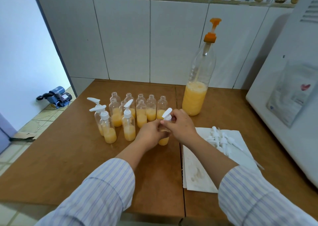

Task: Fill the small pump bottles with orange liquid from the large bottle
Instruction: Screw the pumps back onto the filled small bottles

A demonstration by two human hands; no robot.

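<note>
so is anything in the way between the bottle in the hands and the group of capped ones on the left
Nothing visible. The left hand grips the small bottle while the right hand holds its white pump cap. Between it and the nearest capped bottle there is only bare table; the uncapped bottles stand farther back.

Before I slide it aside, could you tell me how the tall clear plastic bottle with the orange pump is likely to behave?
The tall clear plastic bottle with the orange pump would probably feel bottom-heavy, since liquid fills only its lower part. Pushed low, it should slide; pushed near its raised pump, it may well tip. Its thin-looking empty upper wall might flex if squeezed.
</note>
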